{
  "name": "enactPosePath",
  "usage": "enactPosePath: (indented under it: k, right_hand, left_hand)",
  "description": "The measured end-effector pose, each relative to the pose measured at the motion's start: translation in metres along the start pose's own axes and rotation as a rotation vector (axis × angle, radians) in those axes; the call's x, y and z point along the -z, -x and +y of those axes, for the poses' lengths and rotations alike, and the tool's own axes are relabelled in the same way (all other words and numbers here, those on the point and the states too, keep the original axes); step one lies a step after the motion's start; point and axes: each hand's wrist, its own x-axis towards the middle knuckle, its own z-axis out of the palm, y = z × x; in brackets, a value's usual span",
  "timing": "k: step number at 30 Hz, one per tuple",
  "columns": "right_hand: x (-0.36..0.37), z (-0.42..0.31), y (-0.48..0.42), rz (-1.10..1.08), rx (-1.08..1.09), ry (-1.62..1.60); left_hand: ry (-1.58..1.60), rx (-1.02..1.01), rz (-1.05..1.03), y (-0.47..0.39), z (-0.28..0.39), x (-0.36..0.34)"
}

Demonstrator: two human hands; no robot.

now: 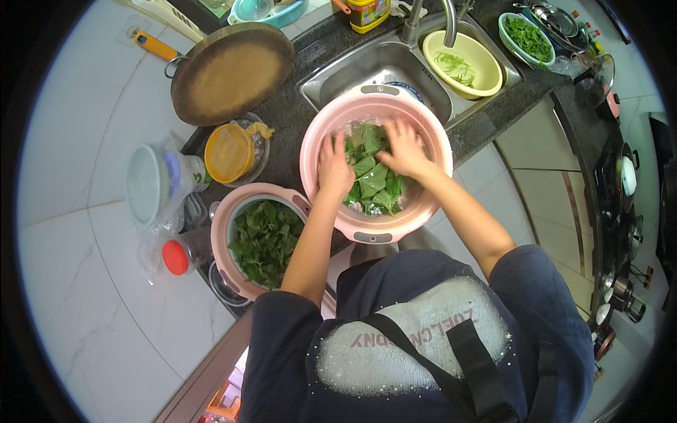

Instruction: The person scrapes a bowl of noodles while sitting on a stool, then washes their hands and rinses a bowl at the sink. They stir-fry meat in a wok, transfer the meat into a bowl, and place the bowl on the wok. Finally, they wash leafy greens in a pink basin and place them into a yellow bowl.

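A pink plastic basin (376, 237) stands at the counter's front edge, partly over the sink, with green leaves (373, 177) in water inside. My left hand (335, 168) is in the basin at the leaves' left side, fingers spread; its fingertips are partly hidden by the wall and water. Over the upper right of the leaves, my right hand (406, 148) is blurred, with thumb and fingers apart. Neither hand shows a leaf clearly in its grasp. Beside my left forearm, a second pink basin (225, 211) bears a container full of leafy greens (264, 240).
Behind the basin lies a steel sink (370, 66) with a faucet (450, 24) and a yellow tub (489, 79) of green strips. A large round pan (232, 74) leans at the left wall, near a yellow bowl (229, 153) and a red-lidded jar (175, 257).
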Motion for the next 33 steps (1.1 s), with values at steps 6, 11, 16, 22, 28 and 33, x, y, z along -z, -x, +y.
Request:
enactPosePath:
  k: [6,11,16,22,28,33]
  right_hand:
    - [-0.053,-0.005,-0.008,-0.201,0.229,0.346]
    - [-0.055,0.019,-0.045,-0.005,-0.101,-0.133]
    - [-0.032,0.020,-0.026,-0.055,-0.017,-0.532]
    - [-0.017,0.010,0.022,0.041,0.026,-0.183]
    - [-0.031,-0.018,0.057,-0.445,0.193,0.430]
    - [-0.058,0.001,0.016,-0.223,0.192,0.385]
  left_hand:
    - [-0.364,0.222,-0.365,-0.022,0.006,-0.044]
    - [0.061,0.404,-0.129,-0.040,-0.009,-0.043]
    - [0.668,0.344,-0.115,-0.017,-0.026,-0.023]
    - [-0.191,0.086,-0.352,0.021,0.038,0.033]
    - [-0.326,0.062,-0.599,0.026,0.028,-0.024]
    - [-0.138,0.004,-0.297,-0.004,-0.003,-0.054]
